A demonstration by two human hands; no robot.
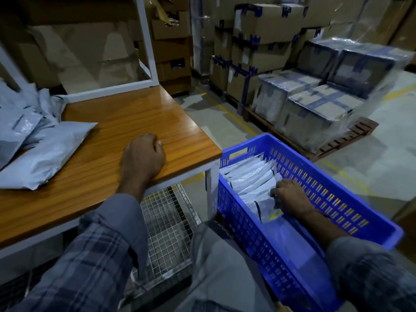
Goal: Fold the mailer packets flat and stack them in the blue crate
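1. Left hand [142, 156] sits on the wooden table [126, 118] near its edge, fingers curled into a loose fist, nothing in them.
2. Right hand [290, 197] is down in the blue crate [333, 199], fingers bent onto the folded mailer packets [249, 176] stacked just past the fingertips; can't tell if it's pinching one.
3. Unfolded mailers [38, 152] are piled well off to the left of the fist.

No legible text anywhere. Mailer packets [252, 183] in the blue crate [315, 183] carry dark marks and a yellow patch, too blurred to read. White labels on the cardboard boxes [258, 25] are unreadable at this size. Packets on the desk [135, 122] show no print.
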